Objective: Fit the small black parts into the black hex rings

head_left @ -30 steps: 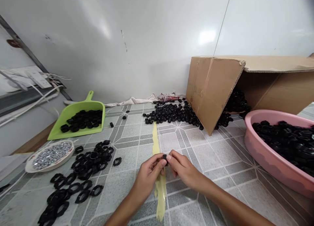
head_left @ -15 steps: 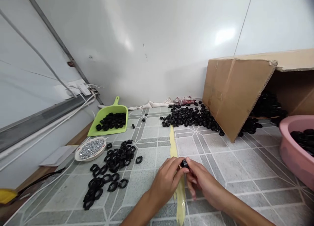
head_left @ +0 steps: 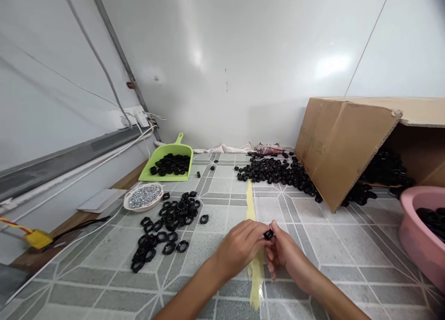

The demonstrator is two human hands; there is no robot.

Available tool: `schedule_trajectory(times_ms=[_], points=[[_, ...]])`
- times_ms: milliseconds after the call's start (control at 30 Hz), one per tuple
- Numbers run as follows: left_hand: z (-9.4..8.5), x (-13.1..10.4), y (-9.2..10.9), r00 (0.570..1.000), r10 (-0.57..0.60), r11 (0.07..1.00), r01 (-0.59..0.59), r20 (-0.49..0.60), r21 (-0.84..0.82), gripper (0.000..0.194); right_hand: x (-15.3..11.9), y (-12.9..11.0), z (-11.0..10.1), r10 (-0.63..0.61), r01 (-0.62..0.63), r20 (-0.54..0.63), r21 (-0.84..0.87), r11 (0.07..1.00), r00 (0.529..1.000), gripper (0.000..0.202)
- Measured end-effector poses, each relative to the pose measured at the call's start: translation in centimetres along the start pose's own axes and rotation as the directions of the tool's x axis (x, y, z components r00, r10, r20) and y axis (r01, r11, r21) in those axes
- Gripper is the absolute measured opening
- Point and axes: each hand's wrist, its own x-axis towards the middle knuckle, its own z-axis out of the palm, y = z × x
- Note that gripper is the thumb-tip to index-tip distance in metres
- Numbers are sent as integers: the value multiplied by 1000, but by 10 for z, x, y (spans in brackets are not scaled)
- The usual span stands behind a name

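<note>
Close together over the tiled-pattern surface, my left hand (head_left: 241,246) and my right hand (head_left: 283,248) both pinch one small black ring-shaped part (head_left: 268,235) between their fingertips. Beneath them runs a yellow strip (head_left: 250,209) on the surface. Left of my hands lies a loose pile of black rings (head_left: 179,213). Beside that pile stands a white bowl (head_left: 160,197) of small silvery pieces. A larger heap of small black parts (head_left: 274,170) lies farther back, against a cardboard box.
Behind the bowl, a green dustpan (head_left: 167,176) holds black parts. The tilted cardboard box (head_left: 333,148) and a pink basin (head_left: 415,232), both with black parts inside, stand at the right. A yellow connector (head_left: 39,239) and cables lie at the left edge.
The camera view has turned left, so most things appear farther right. Both hands still hold the black part, which has tilted a little between the fingertips.
</note>
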Motion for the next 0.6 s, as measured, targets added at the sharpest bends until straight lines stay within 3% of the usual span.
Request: schedule_trajectory(times_ms=[100, 167, 233, 300, 367, 400, 433, 467, 533, 567, 600], points=[[-18, 4, -2, 988, -84, 996, 83, 127, 6, 39, 3, -3, -7, -104, 106, 17, -159, 982, 994, 50], [-37, 6, -7, 955, -190, 982, 184, 229, 47, 56, 6, -5, -11, -148, 146, 13, -243, 959, 989, 45], [-59, 6, -15, 891, -378, 924, 344, 251, 169, 66, 4, -9, -16, -228, 196, -61, -322, 926, 972, 42], [-80, 2, -27, 787, -585, 795, 507, 198, 332, 57, -7, -17, -22, -372, 265, -196, -420, 868, 907, 41], [-96, -6, -41, 643, -734, 661, 600, 219, 451, 44, -33, -25, -33, -505, 270, -372, -527, 806, 779, 46], [-100, -10, -47, 568, -782, 612, 623, 256, 486, 39, -52, -29, -41, -553, 229, -464, -585, 778, 692, 48], [-103, -14, -53, 522, -804, 588, 625, 285, 514, 36, -72, -33, -52, -598, 155, -545, -650, 744, 587, 49], [-103, -18, -57, 496, -810, 581, 614, 312, 534, 33, -95, -37, -65, -645, 53, -600, -711, 701, 473, 49], [-100, -25, -65, 507, -797, 596, 570, 329, 565, 29, -139, -47, -95, -749, -198, -619, -785, 586, 237, 47], [-98, -26, -67, 518, -790, 602, 555, 328, 573, 28, -159, -54, -111, -803, -312, -577, -798, 515, 149, 45], [-96, -28, -70, 518, -790, 602, 554, 328, 574, 26, -177, -62, -127, -844, -394, -523, -805, 444, 116, 43]])
